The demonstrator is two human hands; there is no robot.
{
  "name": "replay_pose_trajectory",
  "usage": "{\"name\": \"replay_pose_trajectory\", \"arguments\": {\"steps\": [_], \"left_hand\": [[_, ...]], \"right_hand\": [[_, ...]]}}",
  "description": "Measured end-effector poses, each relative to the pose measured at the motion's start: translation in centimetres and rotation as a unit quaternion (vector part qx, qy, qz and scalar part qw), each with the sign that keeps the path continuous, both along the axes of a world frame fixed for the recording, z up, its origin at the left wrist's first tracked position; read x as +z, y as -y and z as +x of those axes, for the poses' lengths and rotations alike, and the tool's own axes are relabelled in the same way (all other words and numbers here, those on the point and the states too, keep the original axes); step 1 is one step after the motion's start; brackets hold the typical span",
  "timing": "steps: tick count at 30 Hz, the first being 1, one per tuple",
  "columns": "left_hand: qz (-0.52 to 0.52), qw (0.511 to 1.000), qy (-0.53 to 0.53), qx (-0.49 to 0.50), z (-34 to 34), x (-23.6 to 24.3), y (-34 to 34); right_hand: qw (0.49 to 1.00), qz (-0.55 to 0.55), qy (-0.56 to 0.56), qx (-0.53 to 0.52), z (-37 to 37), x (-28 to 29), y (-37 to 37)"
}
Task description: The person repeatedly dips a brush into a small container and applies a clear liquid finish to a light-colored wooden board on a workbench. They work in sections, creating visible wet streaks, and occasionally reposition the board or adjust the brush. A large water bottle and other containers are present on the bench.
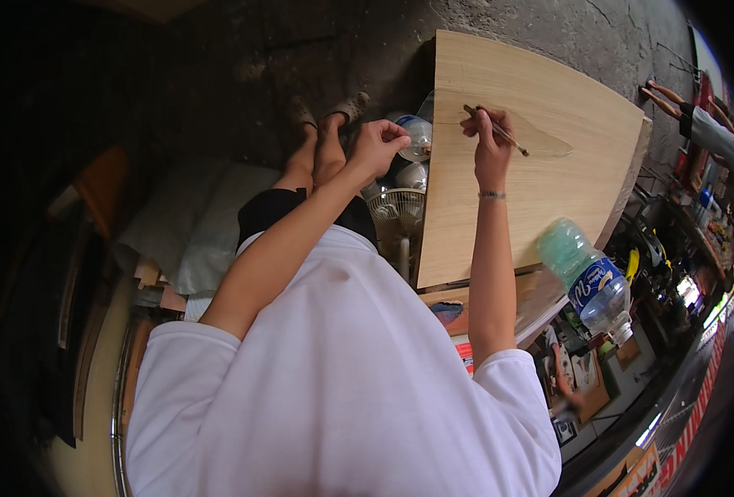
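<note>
My right hand (490,142) is closed around a thin brush (514,145) with a wooden handle, its dark tip angled down to the right. The hand is over a light wooden board (466,224). A leaf-like patch with a thin outline (553,141) shows on the board beside the brush tip; I cannot tell whether the tip touches it. To the left of the board's edge, my left hand (377,149) is held up with thumb and fingers pinched together. Whether anything small is between them cannot be made out.
A clear plastic bottle (586,277) with a blue label stands by the board's near right corner. Plastic containers and a white wire basket (397,204) are between my legs and the board. Another person (711,132) is at the far right.
</note>
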State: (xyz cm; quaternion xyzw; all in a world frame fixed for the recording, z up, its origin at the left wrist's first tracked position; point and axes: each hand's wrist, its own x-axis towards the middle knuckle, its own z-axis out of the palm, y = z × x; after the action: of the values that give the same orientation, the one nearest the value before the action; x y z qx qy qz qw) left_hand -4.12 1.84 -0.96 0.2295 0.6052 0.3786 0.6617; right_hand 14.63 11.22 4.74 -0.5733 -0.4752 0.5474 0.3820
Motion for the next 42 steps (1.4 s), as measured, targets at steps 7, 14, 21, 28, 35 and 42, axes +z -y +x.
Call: {"name": "replay_pose_trajectory", "arguments": {"steps": [7,14,21,28,35,42], "left_hand": [[-0.09,0.996,-0.006,0.012,-2.3,-3.3,2.3],[-0.033,0.994,0.081,0.068,0.1,-0.6,-0.4],[-0.032,0.997,-0.044,0.055,2.7,0.4,-1.9],[-0.038,0.997,-0.028,0.053,2.9,0.1,-2.0],[-0.065,0.996,0.024,0.054,2.8,-0.5,-2.1],[-0.027,0.998,0.035,0.053,2.6,-1.0,-2.0]], "right_hand": [[0.999,-0.016,-0.025,-0.021,0.0,-3.3,-0.4],[0.999,-0.026,-0.02,-0.009,-0.3,-2.6,-0.7],[0.979,0.028,0.151,0.136,-1.5,-0.5,-1.0],[0.938,0.099,0.237,0.232,-2.8,-0.3,-4.0],[0.935,0.094,0.227,0.255,-3.8,0.5,-4.5],[0.911,0.102,0.267,0.297,-2.6,0.7,-2.1]]}}
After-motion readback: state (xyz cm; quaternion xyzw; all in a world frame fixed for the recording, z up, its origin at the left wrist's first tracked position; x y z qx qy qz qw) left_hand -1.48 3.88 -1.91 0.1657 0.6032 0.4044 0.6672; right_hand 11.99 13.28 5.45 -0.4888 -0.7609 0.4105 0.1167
